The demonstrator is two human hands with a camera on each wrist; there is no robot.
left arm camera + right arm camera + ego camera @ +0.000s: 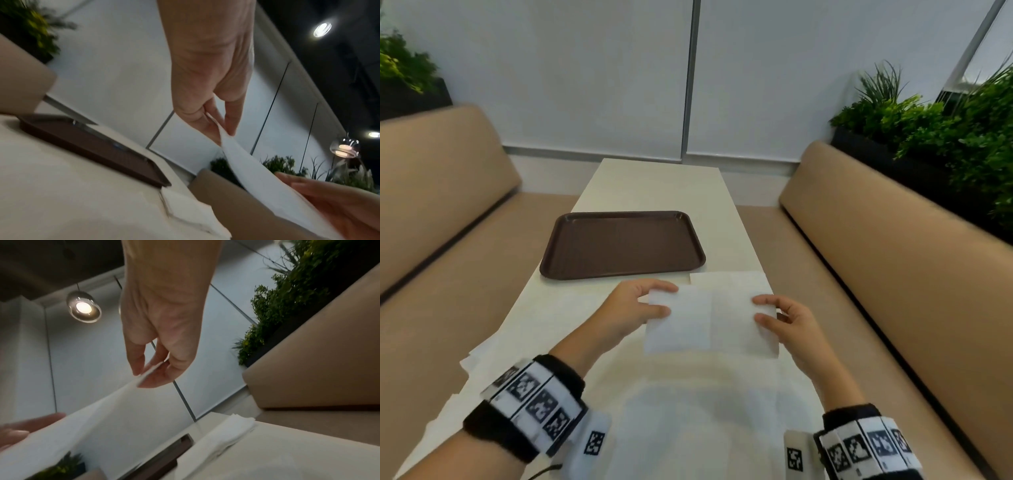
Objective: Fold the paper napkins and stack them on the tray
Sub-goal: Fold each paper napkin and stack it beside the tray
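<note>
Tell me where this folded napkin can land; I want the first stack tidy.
The brown tray is bare. The table beyond it is free too. Nearer, loose napkins crowd the right edge, beneath the held napkin.

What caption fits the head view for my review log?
Both hands, left and right, hold a white napkin above the table, near the brown tray.

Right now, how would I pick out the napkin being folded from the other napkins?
Find the brown tray on the long pale table. Just nearer than it, both hands pinch one white napkin by its side edges. Unlike the napkins lying flat, it is lifted off the table.
</note>
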